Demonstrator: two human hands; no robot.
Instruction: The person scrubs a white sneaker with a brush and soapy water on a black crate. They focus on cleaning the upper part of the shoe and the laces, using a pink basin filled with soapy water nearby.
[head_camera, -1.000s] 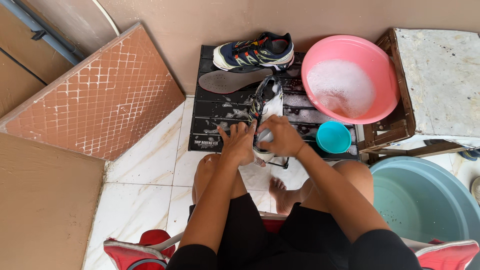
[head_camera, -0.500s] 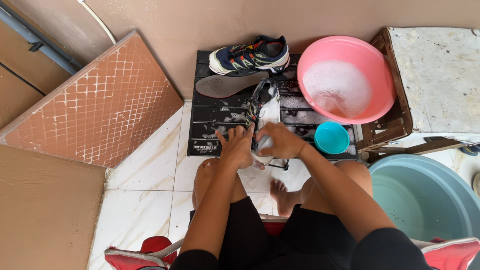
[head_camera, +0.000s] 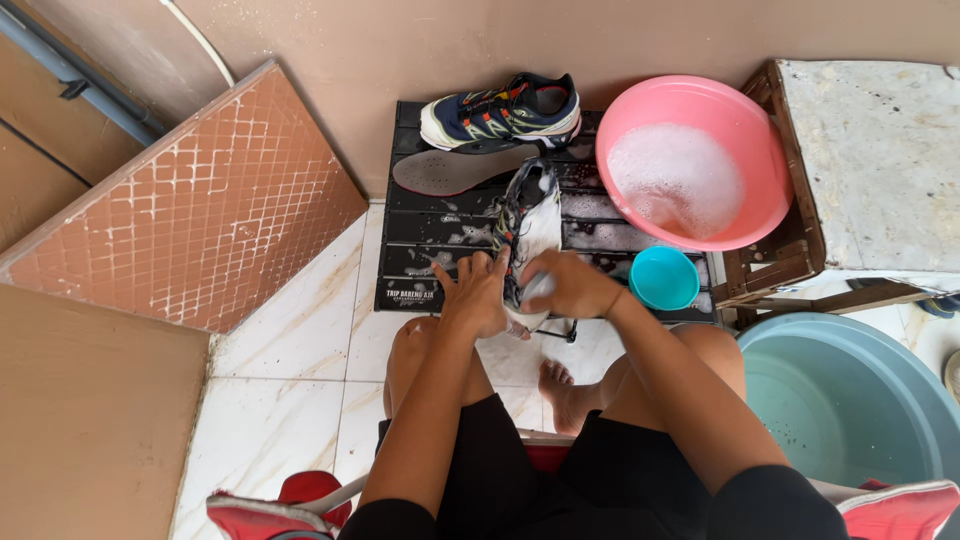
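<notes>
the left hand (head_camera: 478, 292) is clamped on the near end of a wet sneaker (head_camera: 527, 235), fingers spread along its left flank. the right hand (head_camera: 566, 283) is closed over the same end from the other side, wrapped round something pale and soapy pressed to the upper; what that thing is cannot be told, since the fingers hide it. both hands touch the shoe and neither stands nearer than the other.

the sneaker's long axis runs straight away from the person, near end in the hands, far end pointing toward the wall, sitting over a black slatted mat (head_camera: 420, 225). just beyond its far end lies a grey insole (head_camera: 462, 168), set crosswise, and past that a second sneaker (head_camera: 502, 112) stands crosswise too, against the wall.

to the right, a small teal cup (head_camera: 665, 277) sits just beside the right wrist, and a pink basin (head_camera: 760, 140) of suds rests beyond it, with a wooden crate (head_camera: 790, 265) under a stone slab. a large grey-green tub (head_camera: 850, 400) is by the right knee. the left side is roomier: pale floor tiles (head_camera: 300, 330) up to a leaning tiled panel (head_camera: 190, 210).
</notes>
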